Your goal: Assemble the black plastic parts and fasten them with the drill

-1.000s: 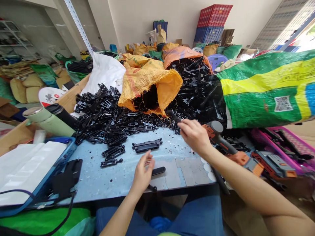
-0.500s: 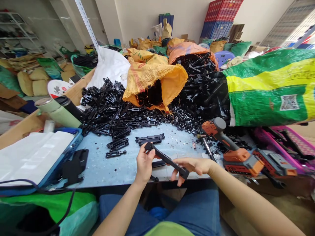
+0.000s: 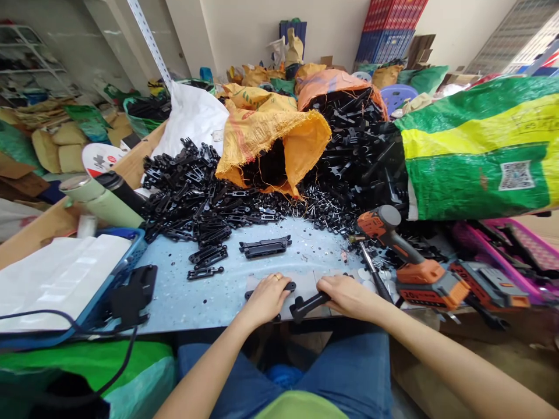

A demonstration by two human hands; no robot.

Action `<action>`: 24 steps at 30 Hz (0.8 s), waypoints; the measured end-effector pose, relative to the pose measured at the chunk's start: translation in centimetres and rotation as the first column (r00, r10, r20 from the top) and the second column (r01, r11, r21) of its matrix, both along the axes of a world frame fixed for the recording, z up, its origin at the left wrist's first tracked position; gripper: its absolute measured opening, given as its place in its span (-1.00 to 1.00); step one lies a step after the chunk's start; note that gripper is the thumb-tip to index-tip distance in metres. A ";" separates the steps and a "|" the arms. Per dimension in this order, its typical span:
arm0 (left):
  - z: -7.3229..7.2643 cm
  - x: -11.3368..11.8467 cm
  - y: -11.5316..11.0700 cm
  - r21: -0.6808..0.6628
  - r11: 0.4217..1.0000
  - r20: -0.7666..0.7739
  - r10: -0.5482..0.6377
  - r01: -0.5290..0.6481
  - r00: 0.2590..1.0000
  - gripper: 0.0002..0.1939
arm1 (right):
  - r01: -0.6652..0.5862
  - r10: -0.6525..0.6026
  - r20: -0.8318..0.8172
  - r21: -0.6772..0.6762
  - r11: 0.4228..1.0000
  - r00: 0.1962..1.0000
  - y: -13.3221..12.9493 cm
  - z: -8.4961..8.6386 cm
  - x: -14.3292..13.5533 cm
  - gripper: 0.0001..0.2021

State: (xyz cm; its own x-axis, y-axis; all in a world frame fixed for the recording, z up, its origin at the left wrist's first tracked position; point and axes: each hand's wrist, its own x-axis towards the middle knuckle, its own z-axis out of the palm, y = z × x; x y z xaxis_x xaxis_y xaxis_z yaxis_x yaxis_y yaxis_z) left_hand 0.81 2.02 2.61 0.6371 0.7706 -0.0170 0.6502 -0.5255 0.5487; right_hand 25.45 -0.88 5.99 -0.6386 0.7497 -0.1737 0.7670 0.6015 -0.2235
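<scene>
At the front edge of the blue table [image 3: 187,308], my left hand [image 3: 265,299] is closed over a small black link [image 3: 290,286], whose rounded end shows past the fingers. My right hand [image 3: 347,295] is wrapped round one end of a longer black bar [image 3: 308,305]. The bar's free end points left, close to my left hand but apart from it. Behind my hands lie joined black bars [image 3: 265,247]. Several short black links [image 3: 206,272] sit further left.
Heaped black parts [image 3: 196,198] and an open orange sack [image 3: 262,139] stand behind. On the right are a cordless driver [image 3: 419,273], a battery tool [image 3: 489,285] and a pink basket [image 3: 535,244]. A blue tray [image 3: 131,250] and bottles [image 3: 100,198] are left.
My left hand has let go of the long black bar and come down onto a small link. My right hand has closed on a bar, which is now low at the table edge.
</scene>
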 end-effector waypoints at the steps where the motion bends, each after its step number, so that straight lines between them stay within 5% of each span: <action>1: 0.0 0.2 0.0 0.004 1.000 -0.011 -0.006 0.006 1.000 -0.70 | 0.001 -0.001 0.011 -0.009 1.000 1.000 -0.2 -0.2 -0.2 -0.67; 9: 0.7 0.6 -0.4 0.023 1.000 -0.059 -0.003 0.004 0.998 -0.70 | 0.029 -0.043 0.093 0.146 0.989 0.995 -0.9 -1.7 -1.9 -0.72; 14: 0.7 0.9 -1.4 0.116 0.992 -0.067 0.049 -0.041 0.997 -0.40 | 0.069 -0.096 0.111 0.226 0.972 0.989 -1.7 -1.2 -2.7 -0.75; 20: -0.2 0.6 -1.6 0.208 0.974 0.001 0.092 -0.090 0.996 -0.65 | 0.071 -0.114 0.105 0.352 0.933 0.988 -1.7 0.4 -3.7 -0.80; 24: -0.7 0.3 -2.1 0.219 0.971 0.026 0.093 -0.097 0.995 -0.64 | 0.014 -0.056 0.106 0.362 0.932 0.993 -1.2 0.8 -3.5 -0.82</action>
State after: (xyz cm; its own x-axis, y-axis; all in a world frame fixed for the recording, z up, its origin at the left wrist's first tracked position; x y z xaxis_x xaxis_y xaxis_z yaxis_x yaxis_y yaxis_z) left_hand 1.08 -0.11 1.90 0.5596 0.8115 0.1686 0.6952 -0.5703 0.4375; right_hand 21.91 -2.07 6.78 -0.6027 0.7969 0.0427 0.7966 0.5975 0.0923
